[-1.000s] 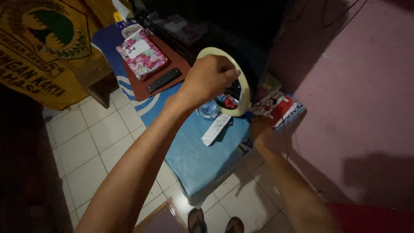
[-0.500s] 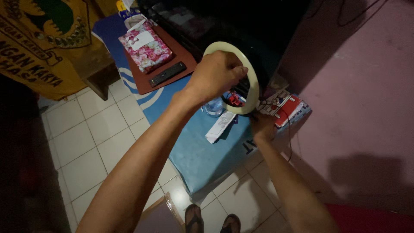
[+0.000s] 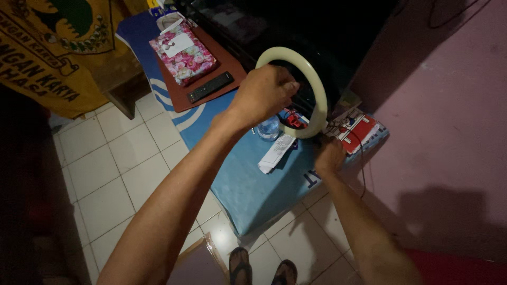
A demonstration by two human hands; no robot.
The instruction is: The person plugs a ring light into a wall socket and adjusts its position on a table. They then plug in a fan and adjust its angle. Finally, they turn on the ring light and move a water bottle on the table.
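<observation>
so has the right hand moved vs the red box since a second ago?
Barely. The right hand sits just left of and below the red box, under the ring light, in every picture; the shift across the frame is mostly the camera's.

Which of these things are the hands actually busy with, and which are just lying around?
In hand:
pale round ring lamp, gripped by the left hand
right hand at its base

Lying about:
flowered pink box
black remote control
clear plastic bottle
folded white paper
red printed packet
</observation>
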